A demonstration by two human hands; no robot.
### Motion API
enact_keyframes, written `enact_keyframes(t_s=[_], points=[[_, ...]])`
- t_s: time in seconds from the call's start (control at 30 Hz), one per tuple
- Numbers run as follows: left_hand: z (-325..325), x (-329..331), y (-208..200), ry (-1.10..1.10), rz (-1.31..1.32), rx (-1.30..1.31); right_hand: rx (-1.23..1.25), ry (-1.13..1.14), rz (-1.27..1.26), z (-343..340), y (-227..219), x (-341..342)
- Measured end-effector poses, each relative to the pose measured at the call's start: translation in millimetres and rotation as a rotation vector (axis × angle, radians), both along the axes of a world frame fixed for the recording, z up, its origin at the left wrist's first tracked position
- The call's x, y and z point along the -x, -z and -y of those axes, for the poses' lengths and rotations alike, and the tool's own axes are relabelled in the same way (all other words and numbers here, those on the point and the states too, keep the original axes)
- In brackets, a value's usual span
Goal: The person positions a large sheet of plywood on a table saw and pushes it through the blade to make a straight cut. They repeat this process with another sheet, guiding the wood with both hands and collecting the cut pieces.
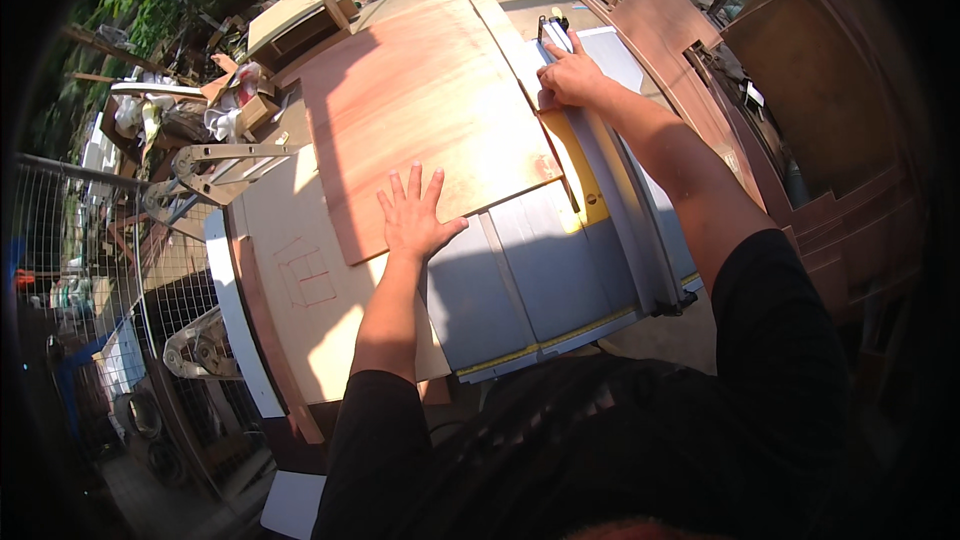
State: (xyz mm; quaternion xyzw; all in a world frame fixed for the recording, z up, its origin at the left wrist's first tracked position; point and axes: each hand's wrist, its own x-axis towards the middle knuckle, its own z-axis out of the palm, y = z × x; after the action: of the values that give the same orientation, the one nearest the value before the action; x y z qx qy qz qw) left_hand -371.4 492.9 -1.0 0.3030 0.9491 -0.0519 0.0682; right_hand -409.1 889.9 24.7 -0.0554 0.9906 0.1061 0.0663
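Observation:
My left hand (413, 218) lies flat with fingers spread on the near edge of a large plywood sheet (400, 90). The sheet rests on a grey table saw (470, 310). A narrow pale wood strip (490, 20) runs along the sheet's right side. My right hand (572, 78) is at the strip's near end, beside the long metal rip fence (630, 210); its index finger is stretched forward, and its other fingers are partly hidden. Just nearer than this hand is the yellow throat plate (583, 175). The saw blade cannot be made out.
A pale side board (300, 280) with red pencil-like marks adjoins the saw on the left. Beyond it are folding metal brackets (200, 170) and a wire fence (90, 250). A wooden box (295, 25) stands at the far left. Brown wood panels (810, 90) lean at the right.

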Motion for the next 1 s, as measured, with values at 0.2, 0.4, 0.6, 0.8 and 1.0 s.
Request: enact_keyframes(t_s=[0.2,0.4,0.6,0.8,1.0], points=[[2,1,2,0.020,-0.019,-0.067,0.012,-0.006,0.032,-4,-7,19],[4,0,-1,0.015,-0.018,-0.072,-0.016,-0.021,0.040,-1,-16,39],[7,1,-1,0.007,-0.003,-0.090,0.006,-0.055,0.107,-6,-23,62],[3,1,1,0.028,-0.012,-0.108,0.051,-0.047,0.234,-29,-14,85],[4,0,-5,-0.011,0.031,-0.044,0.003,-0.150,0.229,-16,-30,85]])
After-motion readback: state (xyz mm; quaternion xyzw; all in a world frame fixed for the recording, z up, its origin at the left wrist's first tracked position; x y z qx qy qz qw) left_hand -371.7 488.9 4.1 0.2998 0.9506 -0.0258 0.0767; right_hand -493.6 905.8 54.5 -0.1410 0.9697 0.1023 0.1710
